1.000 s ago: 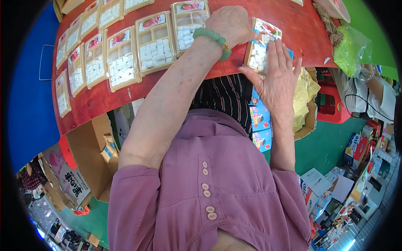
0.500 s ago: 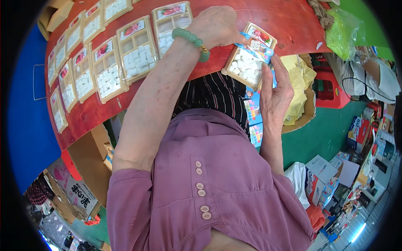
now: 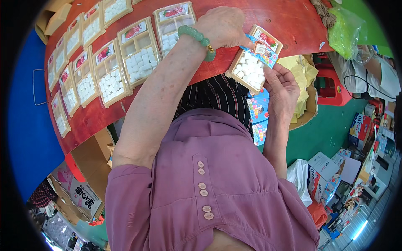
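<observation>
A beige tray (image 3: 236, 71) of white pellet-like pieces, with a red fruit picture card (image 3: 267, 37) at its far end, sits tilted at the table's near edge. Across it lies a blue printed paper strip (image 3: 272, 56). My left hand (image 3: 222, 27), wearing a green bead bracelet (image 3: 194, 33), reaches over the tray's far left side and pinches the strip's left end. At the near right, my right hand (image 3: 282, 88) has its fingers curled and its thumb against the tray's edge, closed on the strip's right end. The strip's underside is hidden.
Several similar filled trays (image 3: 141, 62) stand in rows on the red table (image 3: 293, 21) to the left. Blue printed cards (image 3: 258, 106) lie by my lap. A carton of yellow paper pieces (image 3: 307, 96), a red stool (image 3: 331, 88) and a green plastic bag (image 3: 345, 33) are at the right.
My right hand's fingers have curled from nearly straight into a pinch at the strip's right end. The strip now shows flatter and wider across the tray. My left hand stays at its left end.
</observation>
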Motion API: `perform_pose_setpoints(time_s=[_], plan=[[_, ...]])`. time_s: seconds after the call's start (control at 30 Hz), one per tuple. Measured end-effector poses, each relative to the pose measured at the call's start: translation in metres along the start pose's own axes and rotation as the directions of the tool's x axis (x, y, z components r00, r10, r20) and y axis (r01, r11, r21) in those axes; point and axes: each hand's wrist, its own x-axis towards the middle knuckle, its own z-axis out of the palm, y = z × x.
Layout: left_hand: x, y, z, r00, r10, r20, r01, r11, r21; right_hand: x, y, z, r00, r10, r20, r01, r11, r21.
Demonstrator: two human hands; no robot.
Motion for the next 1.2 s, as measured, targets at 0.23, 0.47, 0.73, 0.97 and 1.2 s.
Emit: perform_pose_setpoints(time_s=[0.23,0.47,0.73,0.97,1.2], plan=[[0.001,-0.001,-0.005,0.998,0.062,-0.004,-0.062,0.998,-0.007,-0.011,0.006,0.004,0.994,0.100,0.040,-0.107,0.970,0.216],[-0.001,0.000,-0.006,0.998,0.069,-0.016,-0.069,0.998,-0.002,-0.012,0.002,0.005,0.971,0.227,0.079,-0.238,0.948,0.210],[-0.022,0.012,0.001,0.971,0.140,-0.192,-0.116,0.985,0.130,-0.002,0.011,0.004,0.958,0.276,0.075,-0.286,0.910,0.301],[-0.009,0.010,-0.019,0.994,-0.027,0.109,0.035,0.997,-0.070,-0.002,0.007,0.003,0.939,0.299,0.171,-0.340,0.885,0.319],[-0.011,0.006,-0.016,0.994,0.105,0.020,-0.101,0.986,-0.132,0.002,0.009,-0.001,0.873,0.314,0.374,-0.470,0.750,0.466]])
